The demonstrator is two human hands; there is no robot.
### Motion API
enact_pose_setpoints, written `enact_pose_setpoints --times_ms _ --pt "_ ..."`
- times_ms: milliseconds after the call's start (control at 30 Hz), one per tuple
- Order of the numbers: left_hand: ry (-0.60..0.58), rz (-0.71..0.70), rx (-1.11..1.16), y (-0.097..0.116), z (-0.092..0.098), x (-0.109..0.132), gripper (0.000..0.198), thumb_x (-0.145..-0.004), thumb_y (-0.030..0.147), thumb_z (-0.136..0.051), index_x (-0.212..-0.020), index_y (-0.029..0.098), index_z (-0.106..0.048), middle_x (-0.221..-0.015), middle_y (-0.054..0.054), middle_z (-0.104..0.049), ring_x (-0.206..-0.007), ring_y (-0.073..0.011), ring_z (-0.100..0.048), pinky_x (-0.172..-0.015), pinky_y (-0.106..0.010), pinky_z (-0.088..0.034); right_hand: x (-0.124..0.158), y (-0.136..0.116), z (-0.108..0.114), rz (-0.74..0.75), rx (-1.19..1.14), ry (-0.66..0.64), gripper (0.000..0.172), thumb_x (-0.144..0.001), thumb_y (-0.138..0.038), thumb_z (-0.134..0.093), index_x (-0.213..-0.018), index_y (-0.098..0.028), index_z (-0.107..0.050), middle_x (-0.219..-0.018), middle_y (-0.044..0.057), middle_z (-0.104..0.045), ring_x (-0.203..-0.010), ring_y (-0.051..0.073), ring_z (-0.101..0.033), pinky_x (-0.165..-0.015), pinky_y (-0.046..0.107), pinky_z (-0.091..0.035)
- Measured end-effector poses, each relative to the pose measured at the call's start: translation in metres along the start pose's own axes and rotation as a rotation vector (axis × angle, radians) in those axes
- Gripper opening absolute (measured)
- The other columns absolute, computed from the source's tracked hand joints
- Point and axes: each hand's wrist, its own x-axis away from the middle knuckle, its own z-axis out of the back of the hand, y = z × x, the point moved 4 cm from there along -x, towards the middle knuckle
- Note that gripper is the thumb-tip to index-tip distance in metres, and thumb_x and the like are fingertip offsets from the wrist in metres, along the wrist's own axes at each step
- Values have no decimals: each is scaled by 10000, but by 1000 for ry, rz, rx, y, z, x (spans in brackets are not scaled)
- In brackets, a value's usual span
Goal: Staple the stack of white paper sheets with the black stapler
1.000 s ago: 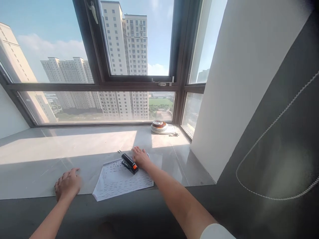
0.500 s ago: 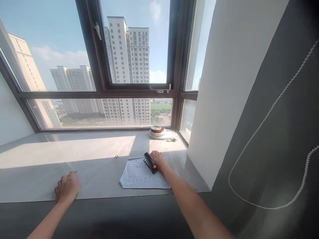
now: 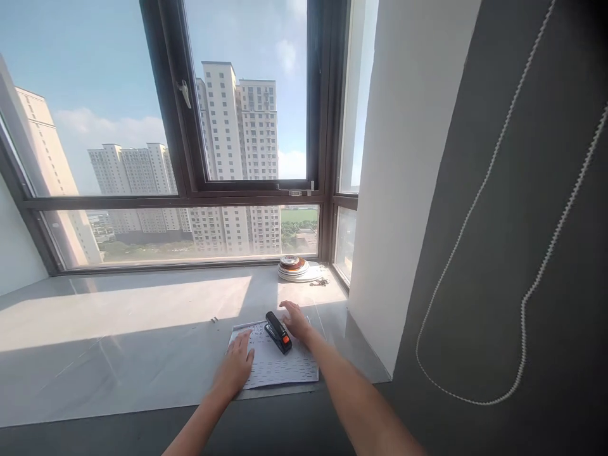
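A black stapler (image 3: 277, 332) with an orange part at its near end lies on a stack of handwritten paper (image 3: 280, 370) near the sill's front edge. My left hand (image 3: 238, 364) rests flat over the left side of the paper, its fingers stretched forward. To the right of the stapler is my right hand (image 3: 295, 320), with fingers apart and nothing seen in them. It is close beside the stapler; whether the two touch I cannot tell.
The pale stone sill (image 3: 142, 367) runs below a dark-framed window (image 3: 228, 199). Stacked plates (image 3: 293, 269) stand in the back right corner, with a small dark chain-like item (image 3: 319, 282) beside them. Two tiny pieces (image 3: 214, 320) lie mid-sill. A beaded cord (image 3: 430, 304) hangs at the right.
My left hand has moved right, from the bare sill onto the paper's left side. My right hand has spread its fingers beside the stapler. The view has tilted up and turned slightly right.
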Motion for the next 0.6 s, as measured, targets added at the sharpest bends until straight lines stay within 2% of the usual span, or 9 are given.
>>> enact_pose_setpoints --times_ms 67,133,200,267,367,433,500,600 --pt "-28 -2 -104 -1 -16 -1 592 -984 368 -366 -1511 133 -496 -1592 -160 -458 -1490 -313 -395 -1240 -492 -279 13 -8 7 12 -67 94 282 -990 -197 -450 -1204 -242 -628 -1249 65 -649 -1201 208 -593 -1048 369 -453" --pt "-31 -1 -173 -5 -23 -1 596 -991 374 -352 -1506 121 -510 -1609 -172 -436 -1506 -319 -369 -1248 -502 -250 30 -18 4 40 -84 41 250 -993 -352 -524 -1185 -238 -639 -1187 65 -662 -1070 214 -638 -924 335 -498" --pt "-34 3 -220 -5 -21 -1 599 -998 365 -333 -1513 113 -508 -1616 -177 -428 -1512 -317 -362 -1250 -497 -244 47 -27 0 47 -45 -22 393 -893 -448 -681 -1216 -230 -627 -1180 73 -663 -1035 235 -642 -873 327 -494" --pt "-54 9 -260 -2 -17 -2 604 -1003 357 -327 -1522 103 -500 -1621 -187 -418 -1514 -324 -358 -1245 -496 -255 59 -33 0 24 10 -15 455 -821 -394 -752 -1221 -219 -625 -1174 82 -671 -1070 257 -631 -886 329 -474" --pt "-115 7 -312 7 -11 -5 603 -996 328 -347 -1523 80 -499 -1614 -216 -418 -1509 -344 -363 -1222 -514 -292 66 -30 8 -32 32 12 319 -816 -233 -692 -1133 -211 -664 -1124 78 -699 -1056 252 -639 -883 314 -459" --pt "-153 25 -345 12 -12 -8 599 -989 310 -361 -1523 75 -498 -1606 -233 -423 -1499 -361 -377 -1205 -530 -311 67 -22 16 -60 10 4 292 -794 -188 -672 -1085 -211 -688 -1098 74 -711 -1020 248 -651 -865 310 -465" --pt "-151 63 -363 16 -17 -10 593 -983 285 -364 -1524 84 -498 -1595 -238 -436 -1492 -373 -387 -1195 -540 -315 69 -11 22 -63 -32 -11 326 -777 -179 -667 -1097 -224 -702 -1084 68 -720 -1012 255 -656 -878 326 -477" --pt "-106 128 -362 22 -27 -13 597 -937 194 -393 -1505 45 -504 -1568 -283 -448 -1488 -399 -390 -1190 -548 -310 75 4 24 -39 -132 14 462 -779 -183 -649 -1233 -262 -684 -1175 69 -714 -1102 269 -645 -979 373 -475"
